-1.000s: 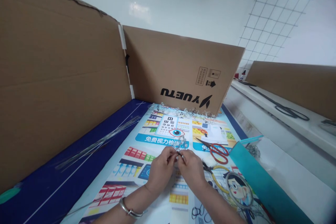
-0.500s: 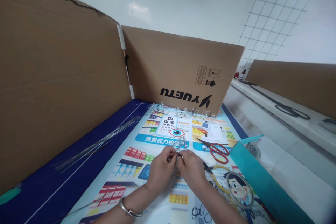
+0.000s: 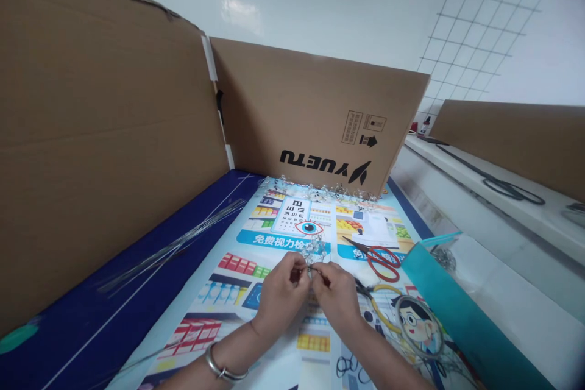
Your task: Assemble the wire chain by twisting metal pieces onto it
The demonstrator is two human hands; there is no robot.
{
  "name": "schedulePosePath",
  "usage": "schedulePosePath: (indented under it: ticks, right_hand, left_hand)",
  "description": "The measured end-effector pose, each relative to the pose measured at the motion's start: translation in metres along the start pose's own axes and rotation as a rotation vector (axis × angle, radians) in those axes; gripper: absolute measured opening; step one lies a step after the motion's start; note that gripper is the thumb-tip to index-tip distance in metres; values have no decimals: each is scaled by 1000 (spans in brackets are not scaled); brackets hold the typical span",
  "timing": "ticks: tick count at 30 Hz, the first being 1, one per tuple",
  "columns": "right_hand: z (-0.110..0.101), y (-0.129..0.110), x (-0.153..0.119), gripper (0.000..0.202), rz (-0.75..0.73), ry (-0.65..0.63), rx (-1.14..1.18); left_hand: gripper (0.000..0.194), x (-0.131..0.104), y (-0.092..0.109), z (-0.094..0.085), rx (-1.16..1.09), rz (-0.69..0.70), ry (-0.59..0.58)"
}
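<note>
My left hand [image 3: 280,289] and my right hand [image 3: 337,294] meet fingertip to fingertip low in the middle of the view, over a printed poster sheet [image 3: 274,347]. Both are closed in a pinch on a thin wire. Just beyond the fingertips lies a tangle of silvery wire with clear bits [image 3: 315,246], seemingly joined to what I pinch; the join is too small to make out. The fingers partly hide the wire. Red-handled scissors [image 3: 382,262] lie to the right, and a yellow-handled tool [image 3: 384,309] is nearer my right wrist.
A coil of wire [image 3: 418,324] lies at the right beside a teal-sided box [image 3: 466,311]. Similar clear wire pieces [image 3: 324,194] line the back cardboard panel [image 3: 315,103]. Long straight wires [image 3: 183,242] rest at left, below another cardboard panel [image 3: 100,134].
The view has shifted slightly. Both hands stay together in the same pinch, with only small finger movement; the things around them lie as before.
</note>
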State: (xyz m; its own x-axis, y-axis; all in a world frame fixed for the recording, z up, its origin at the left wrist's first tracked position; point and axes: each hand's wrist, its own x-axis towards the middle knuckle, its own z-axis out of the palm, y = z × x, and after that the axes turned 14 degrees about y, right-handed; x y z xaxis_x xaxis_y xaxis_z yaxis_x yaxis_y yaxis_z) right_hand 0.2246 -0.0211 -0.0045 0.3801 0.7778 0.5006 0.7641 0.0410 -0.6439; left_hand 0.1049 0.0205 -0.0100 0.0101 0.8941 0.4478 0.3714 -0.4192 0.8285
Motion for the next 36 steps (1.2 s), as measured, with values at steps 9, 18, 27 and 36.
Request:
schedulePosePath:
  ticks: [9, 18, 27, 36]
  right_hand:
    - [1, 7, -2, 16, 444, -27, 618]
    - [0, 7, -3, 16, 602, 47, 800]
    - [-5, 4, -7, 12, -14, 195, 202]
    - [-13, 2, -6, 19, -496, 236, -252]
  left_hand:
    - [12, 2, 2, 0, -334, -262, 3]
    - [16, 5, 9, -3, -617, -575, 13]
    - [14, -3, 19, -2, -504, -390, 36]
    - [9, -15, 15, -7, -291, 0, -11]
